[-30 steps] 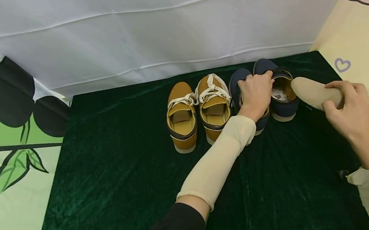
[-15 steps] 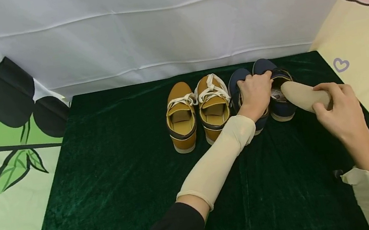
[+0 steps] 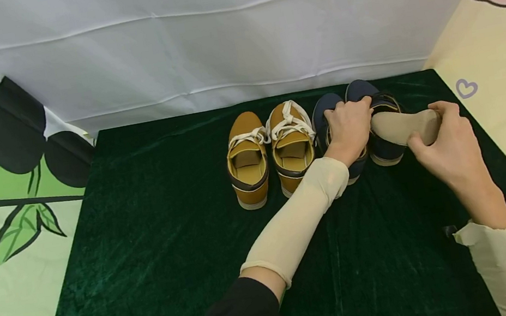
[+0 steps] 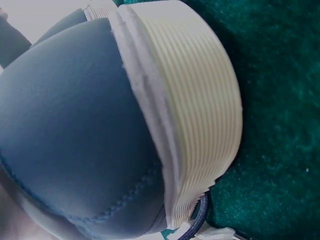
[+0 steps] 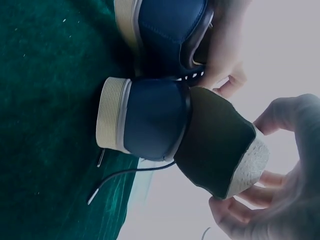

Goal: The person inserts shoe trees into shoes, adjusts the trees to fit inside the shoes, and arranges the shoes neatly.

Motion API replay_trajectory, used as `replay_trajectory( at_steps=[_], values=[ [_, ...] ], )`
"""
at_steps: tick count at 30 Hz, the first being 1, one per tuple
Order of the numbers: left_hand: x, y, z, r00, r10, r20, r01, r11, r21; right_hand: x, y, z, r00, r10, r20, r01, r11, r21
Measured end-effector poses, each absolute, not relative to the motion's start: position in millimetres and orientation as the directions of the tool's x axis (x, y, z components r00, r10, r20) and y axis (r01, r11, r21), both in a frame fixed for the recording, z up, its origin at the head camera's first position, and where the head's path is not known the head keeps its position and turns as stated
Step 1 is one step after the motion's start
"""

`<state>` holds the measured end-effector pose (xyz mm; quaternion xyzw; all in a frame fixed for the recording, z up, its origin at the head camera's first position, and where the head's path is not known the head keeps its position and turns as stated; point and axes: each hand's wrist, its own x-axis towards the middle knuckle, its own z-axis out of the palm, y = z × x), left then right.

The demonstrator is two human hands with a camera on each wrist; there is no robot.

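Observation:
Between thumb and fingers, my right hand (image 3: 453, 154) holds a beige insole (image 3: 404, 125) by its heel end. The insole's front end overlaps the opening of the right navy shoe (image 3: 387, 154). From the right wrist view, the insole's dark underside (image 5: 212, 142) reaches the shoe's collar, heel end raised. My left hand (image 3: 349, 126) lies across the left navy shoe (image 3: 323, 109), its fingers gripping the right navy shoe near its tongue. A navy heel (image 4: 85, 115) and ribbed cream sole fill the left wrist view.
Two tan shoes with white laces, the left one (image 3: 251, 175) and the right one (image 3: 295, 154), stand left of the navy pair. Dark green cloth (image 3: 161, 239) covers the table. A white curtain (image 3: 216, 48) rises behind, with printed panels at both sides.
My right hand has moved left with the insole, from beside the right navy shoe to over its opening, and the insole has turned more level sideways. The left hand has stayed put.

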<state>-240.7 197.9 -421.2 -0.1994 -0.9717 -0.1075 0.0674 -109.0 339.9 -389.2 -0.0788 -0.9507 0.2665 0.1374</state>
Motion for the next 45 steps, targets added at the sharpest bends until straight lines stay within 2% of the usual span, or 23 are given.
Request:
replay_trajectory(
  at_steps=[26,45],
  values=[
    [-239.3,198.0,-419.0,-0.921,0.36,0.146,0.384,0.901,0.2,-134.7,318.2,-401.7,-0.946,0.191,0.263,0.024,0.847,-0.53],
    [-239.4,196.6,-418.9,-0.921,0.364,0.136,0.387,0.896,0.219,-155.5,317.7,-411.4,-0.957,0.189,0.221,0.047,0.85,-0.524]
  ],
)
